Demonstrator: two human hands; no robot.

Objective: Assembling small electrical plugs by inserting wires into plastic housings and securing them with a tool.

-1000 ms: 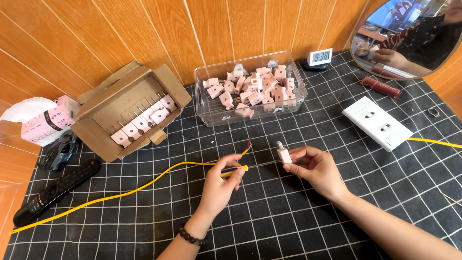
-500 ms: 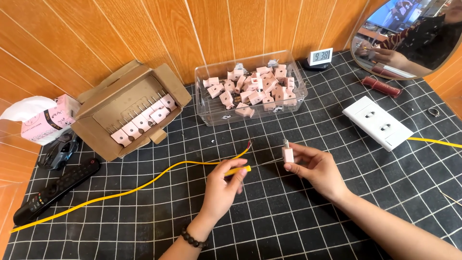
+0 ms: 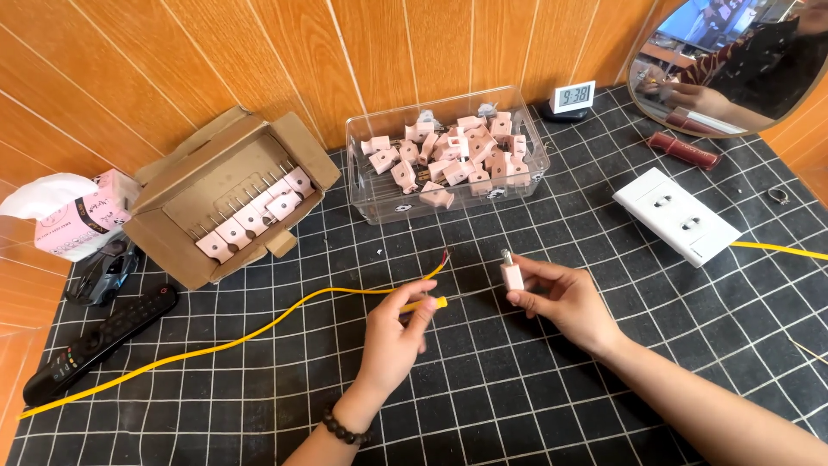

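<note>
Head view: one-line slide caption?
Left hand pinches yellow cable near its stripped end; right hand holds small pink plug.

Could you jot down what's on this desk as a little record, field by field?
Left hand: pinches the yellow cable near its stripped end
Right hand: holds a small pink plug piece upright
Clear tub: many pink pieces
Cardboard box: a row of pink pieces
White socket strip: right of the hands
Surface: black grid mat

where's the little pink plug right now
In the head view the pink plug sits pinched in the right hand, right of centre, just right of the yellow cable's bare end and below the clear plastic box.
</note>
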